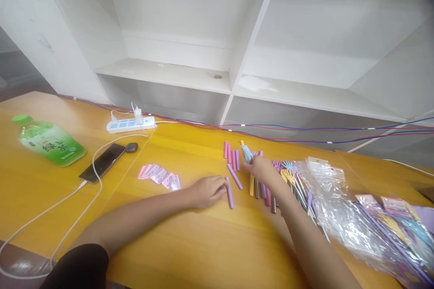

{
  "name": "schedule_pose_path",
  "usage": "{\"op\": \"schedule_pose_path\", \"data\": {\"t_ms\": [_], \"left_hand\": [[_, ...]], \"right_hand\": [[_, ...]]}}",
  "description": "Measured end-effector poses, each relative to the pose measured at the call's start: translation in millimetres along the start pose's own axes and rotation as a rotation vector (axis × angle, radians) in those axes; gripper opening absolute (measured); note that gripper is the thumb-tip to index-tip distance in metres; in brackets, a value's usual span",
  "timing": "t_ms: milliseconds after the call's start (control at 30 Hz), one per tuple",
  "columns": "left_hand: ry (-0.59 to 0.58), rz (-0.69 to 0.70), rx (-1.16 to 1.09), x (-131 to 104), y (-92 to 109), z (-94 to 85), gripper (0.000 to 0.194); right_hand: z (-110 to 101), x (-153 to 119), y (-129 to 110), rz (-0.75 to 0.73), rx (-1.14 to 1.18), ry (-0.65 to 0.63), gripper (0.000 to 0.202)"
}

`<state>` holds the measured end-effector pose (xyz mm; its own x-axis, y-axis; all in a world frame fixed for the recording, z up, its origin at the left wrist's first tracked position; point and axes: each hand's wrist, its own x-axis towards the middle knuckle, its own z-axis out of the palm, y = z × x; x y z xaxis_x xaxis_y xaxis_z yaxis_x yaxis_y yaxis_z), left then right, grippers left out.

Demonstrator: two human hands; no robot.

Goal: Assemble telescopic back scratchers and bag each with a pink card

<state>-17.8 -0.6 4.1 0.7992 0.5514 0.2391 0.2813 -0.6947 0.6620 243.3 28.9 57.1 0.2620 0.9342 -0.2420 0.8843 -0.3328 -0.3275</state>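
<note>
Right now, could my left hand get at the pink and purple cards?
Probably yes: the pink and purple cards lie near your left hand, with no other object visible between or on top. It may have to leave the purple tube beside it.

Held in the right hand (259,167): a light blue piece (247,152), small and somewhat blurred, tilted with its top to the far left, its lower part hidden by the fingers. Just beyond this top: a short yellow end (242,143), with the rest covered. At the fingertips of the left hand (208,192): a slim, straight purple tube (230,195), lying flat on its side, with the far end by the fingers. Near it, to the right and farther away: a second purple tube (234,177), also flat, but more slanted. Farther still: three pink tubes (229,154) and one more purple tube (238,160), side by side, almost parallel.
</note>
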Motion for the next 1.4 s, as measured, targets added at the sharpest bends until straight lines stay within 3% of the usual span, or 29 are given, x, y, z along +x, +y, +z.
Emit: {"op": "schedule_pose_path", "data": {"t_ms": [100, 233, 333, 433, 567, 700, 767, 833, 1133, 1400], "left_hand": [[0.106, -0.165, -0.275, 2.7, -5.7, -1.9, 0.032], [0.177, -0.28, -0.798, 9.9, -16.9, -1.3, 0.058], [0.19, -0.311, -0.919, 15.3, -21.9, 0.2, 0.065], [0.201, -0.351, -0.906, 17.3, -22.1, 0.8, 0.064], [0.179, -0.371, -0.873, 15.0, -18.1, -1.9, 0.06], [0.232, -0.334, -0.517, 12.5, -17.6, -11.6, 0.051], [0.248, -0.269, -0.274, 12.7, -20.8, -17.2, 0.047], [0.252, -0.225, -0.179, 13.7, -25.2, -20.9, 0.046], [0.302, -0.206, -0.127, 16.6, -28.2, -19.5, 0.041], [0.246, -0.235, -0.092, 16.7, -24.8, -19.2, 0.039]], "right_hand": [[-1.7, -25.8, -6.5, -0.102, 0.178, -0.011, 0.03], [16.8, -60.5, -28.1, -0.259, 0.482, -0.136, 0.036], [33.8, -68.2, -38.6, -0.301, 0.724, -0.194, 0.045], [40.5, -55.2, -33.3, -0.272, 0.984, -0.179, 0.052], [36.0, -22.6, -9.1, -0.255, 1.279, -0.07, 0.055], [33.2, -0.6, 13.5, -0.245, 1.44, 0.067, 0.055], [35.7, 2.9, 18.8, -0.242, 1.496, 0.083, 0.055], [39.7, 3.0, 20.3, -0.246, 1.546, 0.076, 0.055], [51.7, 2.0, 15.7, -0.252, 1.66, 0.103, 0.052], [52.9, 2.6, 14.1, -0.251, 1.665, 0.113, 0.047]]}}
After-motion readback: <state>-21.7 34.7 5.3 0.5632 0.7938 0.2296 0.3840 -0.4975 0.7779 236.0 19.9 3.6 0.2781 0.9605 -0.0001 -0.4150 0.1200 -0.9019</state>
